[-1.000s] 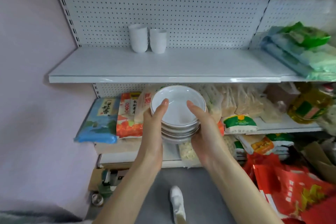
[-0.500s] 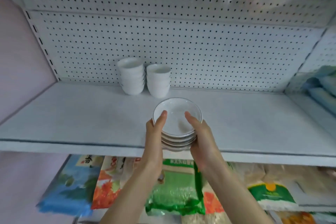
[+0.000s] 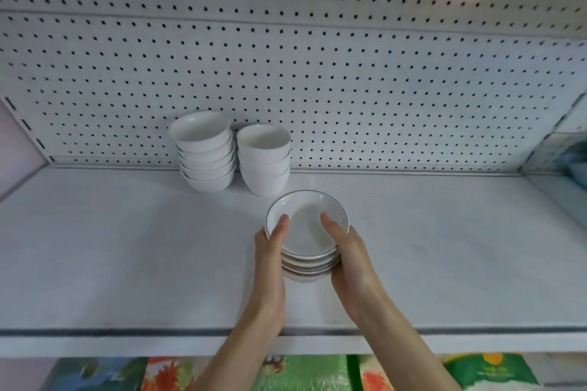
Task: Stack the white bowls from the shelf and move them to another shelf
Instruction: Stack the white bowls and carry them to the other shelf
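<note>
Both hands are up at the white shelf [image 3: 127, 247], clamped on a stack of shallow white bowls [image 3: 306, 228]. The left hand [image 3: 270, 257] grips the stack's left side and the right hand [image 3: 352, 263] grips its right side, so the hands are apart with the bowls between them. Each thumb hooks over the dark-lined rim and lies inside the top bowl. The rest of the fingers go out of sight round the sides, so how they sit underneath I cannot tell.

The stack is over the middle of the shelf, a little right of centre and well in from the front edge. It's very low, but whether the bottom bowl touches the surface I can't make out from here.

Behind it, against the pegboard back panel [image 3: 349, 89], two taller stacks of deeper white bowls stand side by side. The left stack [image 3: 205, 155] leans a touch. The right stack [image 3: 263, 162] is just beside it and close behind the held bowls without touching them.

Below the shelf's front lip, coloured food packets [image 3: 305, 371] peek out, green, orange and blue. Off at the far right edge there's a blurred bluish package [image 3: 576, 162].
</note>
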